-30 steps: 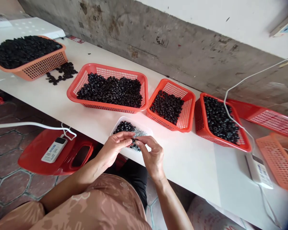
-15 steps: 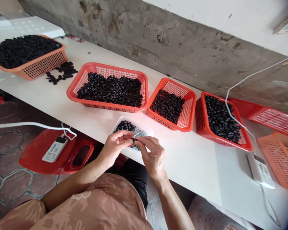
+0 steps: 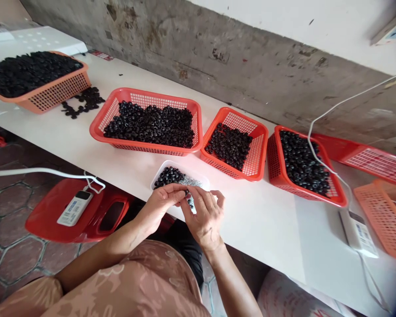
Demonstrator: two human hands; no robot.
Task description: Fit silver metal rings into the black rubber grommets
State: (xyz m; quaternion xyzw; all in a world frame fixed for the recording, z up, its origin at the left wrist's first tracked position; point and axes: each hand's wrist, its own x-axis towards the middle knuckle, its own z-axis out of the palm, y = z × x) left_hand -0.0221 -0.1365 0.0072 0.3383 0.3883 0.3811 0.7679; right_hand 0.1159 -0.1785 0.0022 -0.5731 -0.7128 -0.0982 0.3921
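Observation:
Over the near edge of the table my left hand (image 3: 159, 206) and my right hand (image 3: 205, 216) meet at the fingertips. Both are closed in a pinch around a small black bead-like part (image 3: 186, 192), mostly covered by the fingers. Right behind them stands a small white plastic tray (image 3: 155, 172). Its left side holds round black bead-like parts (image 3: 169, 175), and its right side holds tiny silvery metal pieces (image 3: 189, 181). My hands hide the tray's front.
Red baskets of black parts, a large one (image 3: 97, 127), a middle one (image 3: 260, 147) and a right one (image 3: 274, 165), line the white table (image 3: 257, 220). An orange basket (image 3: 62, 90) is heaped at far left. White power strips lie on a red stool (image 3: 46, 211) and at table right.
My right hand has turned, its back now facing up more and its outer fingers lifted. The fingertips still meet at the small black part. The view has shifted slightly.

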